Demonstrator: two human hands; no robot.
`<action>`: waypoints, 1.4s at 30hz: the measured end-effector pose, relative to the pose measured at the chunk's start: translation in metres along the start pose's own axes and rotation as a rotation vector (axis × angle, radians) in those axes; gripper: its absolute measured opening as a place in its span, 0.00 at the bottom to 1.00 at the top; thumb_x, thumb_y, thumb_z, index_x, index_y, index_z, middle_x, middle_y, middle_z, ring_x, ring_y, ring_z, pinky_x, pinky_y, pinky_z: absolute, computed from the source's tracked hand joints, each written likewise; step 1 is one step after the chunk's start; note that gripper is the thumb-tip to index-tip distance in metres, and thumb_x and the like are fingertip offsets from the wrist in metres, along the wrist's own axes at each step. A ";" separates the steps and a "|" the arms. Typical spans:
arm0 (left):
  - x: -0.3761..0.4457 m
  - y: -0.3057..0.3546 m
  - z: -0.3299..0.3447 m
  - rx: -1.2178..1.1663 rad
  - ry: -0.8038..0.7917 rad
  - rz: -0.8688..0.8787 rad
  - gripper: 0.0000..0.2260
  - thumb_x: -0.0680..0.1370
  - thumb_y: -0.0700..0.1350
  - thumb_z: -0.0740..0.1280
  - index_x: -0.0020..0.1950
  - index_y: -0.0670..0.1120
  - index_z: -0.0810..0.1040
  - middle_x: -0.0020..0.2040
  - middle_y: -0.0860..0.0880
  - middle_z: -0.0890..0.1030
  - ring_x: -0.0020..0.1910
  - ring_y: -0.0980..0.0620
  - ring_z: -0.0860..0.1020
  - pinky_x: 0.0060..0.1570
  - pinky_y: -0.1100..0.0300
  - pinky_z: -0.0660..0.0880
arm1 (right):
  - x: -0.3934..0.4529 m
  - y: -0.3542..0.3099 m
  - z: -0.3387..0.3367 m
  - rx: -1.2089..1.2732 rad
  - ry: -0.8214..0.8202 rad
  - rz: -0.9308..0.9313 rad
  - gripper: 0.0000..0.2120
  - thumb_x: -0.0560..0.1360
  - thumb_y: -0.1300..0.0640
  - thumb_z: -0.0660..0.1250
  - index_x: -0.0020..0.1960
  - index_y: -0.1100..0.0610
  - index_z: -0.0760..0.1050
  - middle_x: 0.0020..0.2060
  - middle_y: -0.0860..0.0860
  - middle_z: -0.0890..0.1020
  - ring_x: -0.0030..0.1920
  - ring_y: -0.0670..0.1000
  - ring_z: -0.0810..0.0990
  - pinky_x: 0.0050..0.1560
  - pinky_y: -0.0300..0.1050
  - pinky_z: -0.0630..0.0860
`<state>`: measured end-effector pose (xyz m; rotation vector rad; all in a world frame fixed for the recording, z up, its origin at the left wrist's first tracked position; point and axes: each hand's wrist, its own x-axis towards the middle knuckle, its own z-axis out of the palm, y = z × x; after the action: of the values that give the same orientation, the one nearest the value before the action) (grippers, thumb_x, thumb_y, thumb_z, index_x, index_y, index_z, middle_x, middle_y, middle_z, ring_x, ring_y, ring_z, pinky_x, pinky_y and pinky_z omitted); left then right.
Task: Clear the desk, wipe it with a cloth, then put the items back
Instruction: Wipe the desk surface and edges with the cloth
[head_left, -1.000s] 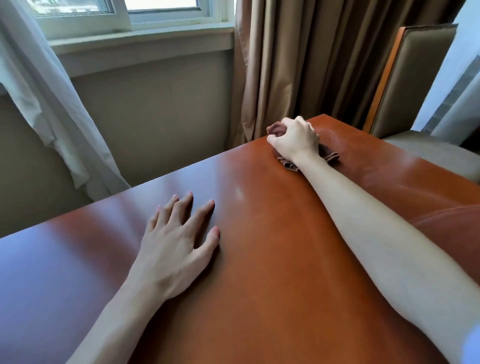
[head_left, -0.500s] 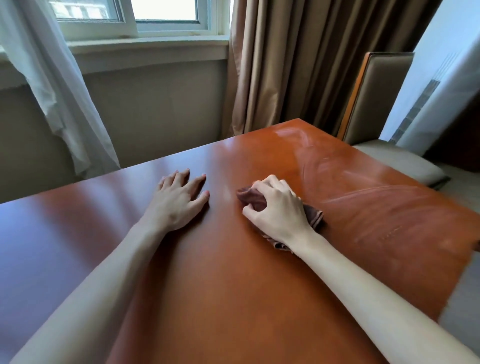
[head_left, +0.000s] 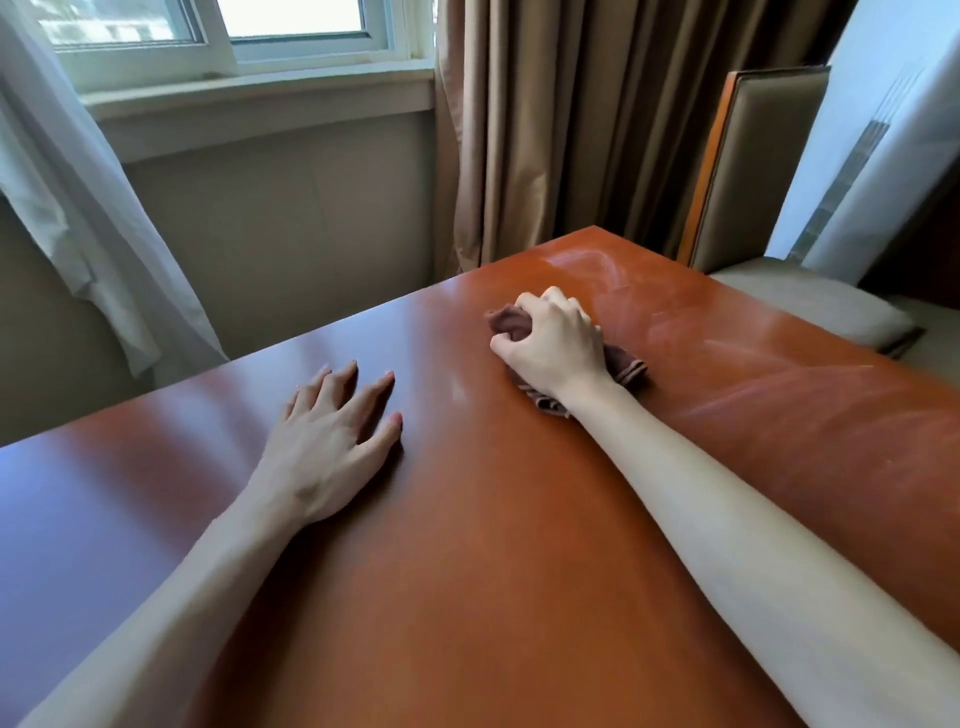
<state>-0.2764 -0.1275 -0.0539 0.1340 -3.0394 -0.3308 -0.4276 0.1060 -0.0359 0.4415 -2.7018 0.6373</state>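
The glossy reddish-brown desk (head_left: 467, 545) fills the lower view and carries nothing but my hands and a cloth. My right hand (head_left: 550, 343) grips a bunched brown cloth (head_left: 626, 366) and holds it down on the desktop, right of centre toward the far edge. The cloth's ends stick out beyond my fingers and by my wrist. Faint wipe streaks show on the wood to the right of the cloth. My left hand (head_left: 332, 441) rests flat on the desk with its fingers spread, to the left of the cloth and apart from it.
A beige padded chair (head_left: 753, 171) with a seat cushion (head_left: 810, 306) stands past the desk's right edge. Brown curtains (head_left: 571, 114) hang behind the far corner, a sheer white curtain (head_left: 78, 208) at the left, under a window (head_left: 234, 36).
My right hand dragged the cloth from the far corner back toward me, then slid it a little away again. My left hand stayed flat on the desk.
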 end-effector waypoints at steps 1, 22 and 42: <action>0.001 -0.001 0.001 0.012 0.003 -0.001 0.33 0.75 0.69 0.39 0.80 0.65 0.54 0.81 0.49 0.55 0.81 0.48 0.49 0.78 0.49 0.49 | 0.028 0.005 0.010 -0.008 0.002 0.012 0.16 0.73 0.41 0.68 0.51 0.52 0.78 0.51 0.53 0.77 0.56 0.59 0.76 0.53 0.53 0.75; -0.003 0.005 -0.002 0.052 -0.037 -0.023 0.33 0.75 0.68 0.38 0.80 0.65 0.51 0.82 0.50 0.52 0.81 0.48 0.47 0.78 0.49 0.46 | 0.005 -0.033 0.011 0.054 -0.110 -0.167 0.13 0.72 0.43 0.68 0.52 0.48 0.79 0.51 0.50 0.77 0.55 0.56 0.76 0.51 0.49 0.76; -0.028 0.040 0.007 -0.081 0.035 0.042 0.28 0.77 0.62 0.45 0.76 0.61 0.63 0.78 0.50 0.62 0.78 0.46 0.56 0.76 0.49 0.54 | -0.085 -0.008 -0.037 0.034 -0.046 -0.042 0.14 0.72 0.42 0.68 0.52 0.48 0.79 0.50 0.49 0.76 0.54 0.55 0.76 0.51 0.49 0.76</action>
<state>-0.2521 -0.0848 -0.0546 0.0702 -2.9845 -0.4422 -0.3398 0.1355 -0.0343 0.5267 -2.7204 0.6698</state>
